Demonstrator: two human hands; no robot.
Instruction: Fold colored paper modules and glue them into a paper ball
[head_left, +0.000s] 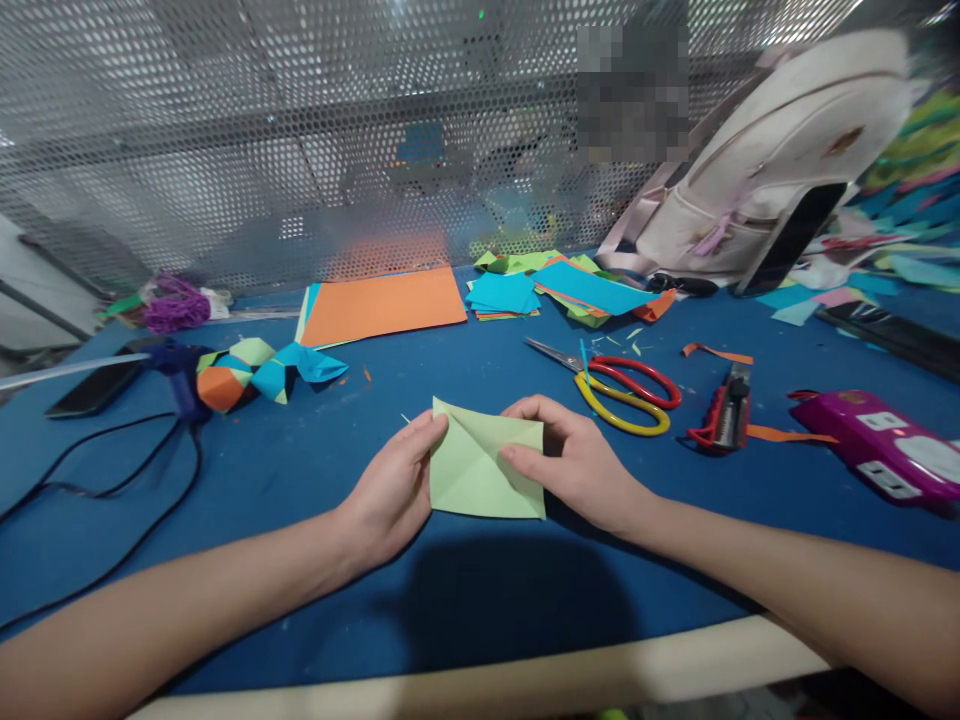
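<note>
Green paper point(480, 485) has L hand point(394, 487) & R hand point(581, 465) clamped on opp. sides; scissors point(592, 381) lie beyond paper, to its right.

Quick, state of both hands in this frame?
Left hand: closed on the left edge of the light green paper square.
Right hand: closed on its right edge.

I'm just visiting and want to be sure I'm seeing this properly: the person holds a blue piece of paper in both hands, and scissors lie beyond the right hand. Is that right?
Not quite: the piece of paper is light green, not blue, as the head view shows. The left hand and right hand do both hold it, and the scissors do lie beyond the right hand.
</note>
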